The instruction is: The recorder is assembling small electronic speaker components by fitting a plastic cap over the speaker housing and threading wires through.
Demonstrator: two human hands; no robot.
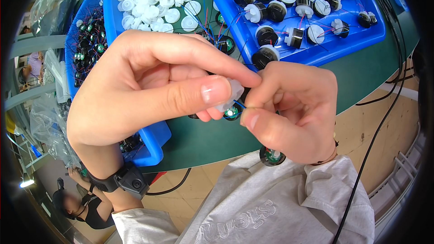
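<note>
Mid-frame, the left hand (131, 92) pinches a white plastic cap (236, 89); the right hand (300, 108) pinches a thin blue wire (239, 104).

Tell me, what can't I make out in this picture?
Head view: much of the white plastic piece, covered by the left hand.
Head view: where the blue wire leads, hidden by the right hand.
Head view: the far side of the right blue tray, cut off by the top edge.
</note>
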